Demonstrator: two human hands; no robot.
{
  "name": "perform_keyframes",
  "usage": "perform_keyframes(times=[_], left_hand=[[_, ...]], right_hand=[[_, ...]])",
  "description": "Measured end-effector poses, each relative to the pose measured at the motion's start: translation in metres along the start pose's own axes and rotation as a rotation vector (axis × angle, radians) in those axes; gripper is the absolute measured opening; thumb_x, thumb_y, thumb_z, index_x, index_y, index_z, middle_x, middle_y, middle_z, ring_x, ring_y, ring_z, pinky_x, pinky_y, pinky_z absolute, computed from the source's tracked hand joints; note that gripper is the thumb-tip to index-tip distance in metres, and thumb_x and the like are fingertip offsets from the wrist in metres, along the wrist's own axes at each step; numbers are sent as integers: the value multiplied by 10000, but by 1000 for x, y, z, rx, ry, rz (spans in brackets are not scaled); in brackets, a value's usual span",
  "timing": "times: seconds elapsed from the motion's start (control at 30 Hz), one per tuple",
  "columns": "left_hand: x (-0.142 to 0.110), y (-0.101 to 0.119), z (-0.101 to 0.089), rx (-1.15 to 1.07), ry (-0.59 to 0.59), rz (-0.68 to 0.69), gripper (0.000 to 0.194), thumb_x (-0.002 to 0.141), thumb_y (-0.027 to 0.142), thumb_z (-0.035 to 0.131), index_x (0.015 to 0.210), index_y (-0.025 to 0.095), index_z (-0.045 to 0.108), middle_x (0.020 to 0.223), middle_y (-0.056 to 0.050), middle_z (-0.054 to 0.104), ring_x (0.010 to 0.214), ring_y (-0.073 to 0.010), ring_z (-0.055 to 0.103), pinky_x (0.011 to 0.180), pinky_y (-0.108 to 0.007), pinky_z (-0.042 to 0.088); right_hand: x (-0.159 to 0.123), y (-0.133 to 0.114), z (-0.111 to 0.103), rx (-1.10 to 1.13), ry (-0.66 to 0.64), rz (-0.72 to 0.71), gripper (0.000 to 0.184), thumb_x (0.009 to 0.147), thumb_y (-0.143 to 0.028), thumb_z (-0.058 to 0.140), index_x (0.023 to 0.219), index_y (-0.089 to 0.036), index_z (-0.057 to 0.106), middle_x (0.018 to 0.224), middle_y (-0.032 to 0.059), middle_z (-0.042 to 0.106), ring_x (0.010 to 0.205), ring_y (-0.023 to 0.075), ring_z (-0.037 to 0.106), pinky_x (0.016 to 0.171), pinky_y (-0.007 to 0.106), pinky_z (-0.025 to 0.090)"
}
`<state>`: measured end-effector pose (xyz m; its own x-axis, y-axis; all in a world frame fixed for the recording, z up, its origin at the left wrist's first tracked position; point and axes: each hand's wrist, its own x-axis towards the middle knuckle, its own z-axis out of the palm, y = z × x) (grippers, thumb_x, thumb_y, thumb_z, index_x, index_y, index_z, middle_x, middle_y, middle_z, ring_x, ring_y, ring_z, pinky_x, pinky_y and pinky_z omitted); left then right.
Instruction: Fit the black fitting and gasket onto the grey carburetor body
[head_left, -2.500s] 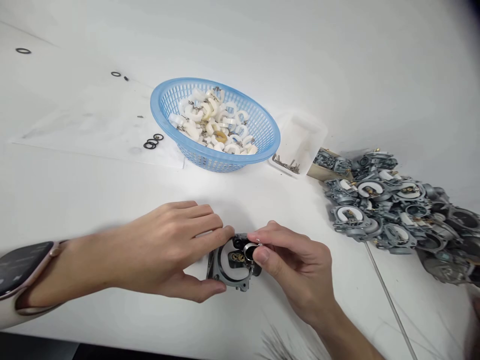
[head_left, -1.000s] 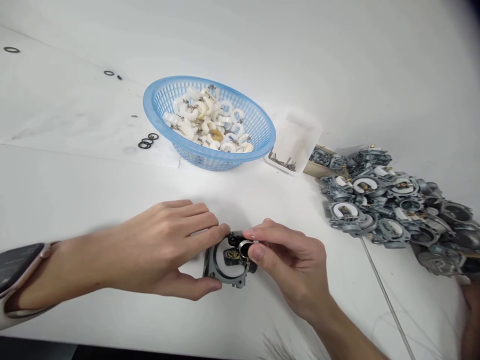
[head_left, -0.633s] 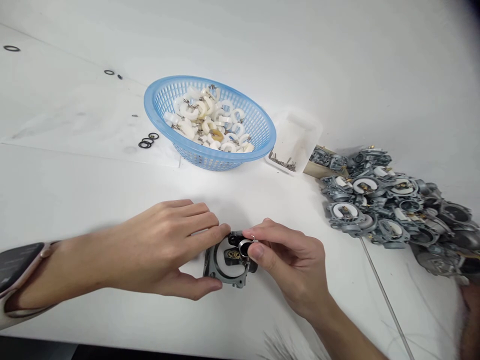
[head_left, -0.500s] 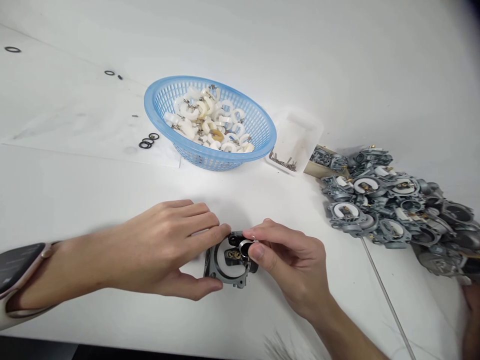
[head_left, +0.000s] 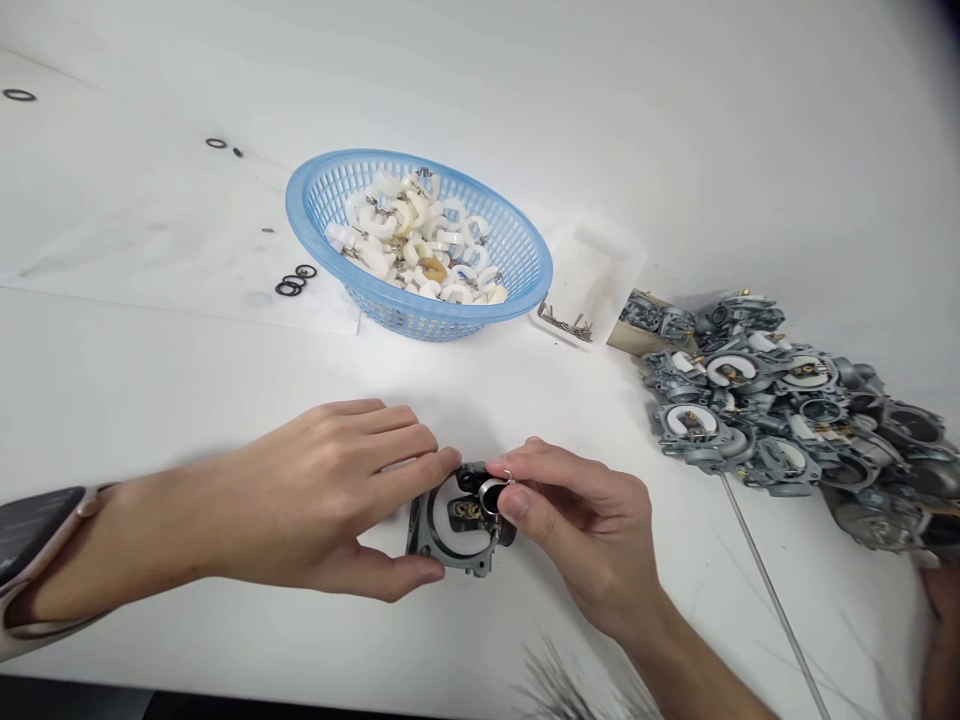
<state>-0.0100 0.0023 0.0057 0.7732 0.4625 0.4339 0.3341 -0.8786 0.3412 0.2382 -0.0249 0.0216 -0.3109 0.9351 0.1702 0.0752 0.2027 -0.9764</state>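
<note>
While we look down at the near edge of the table (head_left: 225,640), our left hand (head_left: 330,500) is closed on a grey metal part (head_left: 454,525), thumb on its near edge and forefinger on its far edge, pinning it flat to the surface. Our right hand (head_left: 581,525) pinches a small shiny ring piece (head_left: 491,492) between thumb and forefinger at the part's right end, touching it. A watch (head_left: 34,550) sits on the left wrist.

We judge the metal part stiff, fairly heavy for its bulk and not fragile, best held by its flat outer frame as now; the small piece looks light and slippery, easy to drop, so fingertips alone suit it.

Beyond the hands lies bare surface with room to move. Toward the right edge a heap of similar metal parts (head_left: 795,410) crowds the table, and a thin rod (head_left: 765,590) runs from it toward the near edge. Part of another person's hand (head_left: 941,630) shows at the near right corner. Farther off stand a blue basket (head_left: 416,305) of white plastic pieces (head_left: 420,245), a clear tray (head_left: 592,280) of pins just right of it, and black rubber rings (head_left: 294,282) left of it.
</note>
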Motion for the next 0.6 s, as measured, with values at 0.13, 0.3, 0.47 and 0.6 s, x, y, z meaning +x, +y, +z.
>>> perform_keyframes(times=[0.13,0.3,0.47,0.6], left_hand=[[1,0,0,-1,1,3,379,966,394,662,1228,126,597,863,-78,651,739,-226,603,688,-365,521],[0,0,0,-7,-7,-6,377,965,402,666,1223,135,602,857,-72,648,736,-224,599,689,-365,521],[-2,-1,1,-19,-1,-10,380,964,390,674,1226,124,603,887,-79,651,755,-223,597,694,-374,521],[-2,-1,2,-20,-1,-4,371,967,393,670,1213,123,607,884,-77,651,747,-219,596,682,-372,522]], right_hand=[[1,-1,0,9,0,21,200,926,-195,759,1061,-325,830,841,27,759,722,165,570,635,316,482],[0,0,-1,10,2,18,213,929,-197,758,1064,-345,827,855,19,760,725,158,577,639,307,486],[-1,1,0,16,-3,17,215,926,-193,763,1071,-338,826,869,25,765,734,161,581,643,309,488],[0,1,1,28,-13,28,221,933,-191,753,1071,-349,824,851,10,754,721,149,563,640,298,477]])
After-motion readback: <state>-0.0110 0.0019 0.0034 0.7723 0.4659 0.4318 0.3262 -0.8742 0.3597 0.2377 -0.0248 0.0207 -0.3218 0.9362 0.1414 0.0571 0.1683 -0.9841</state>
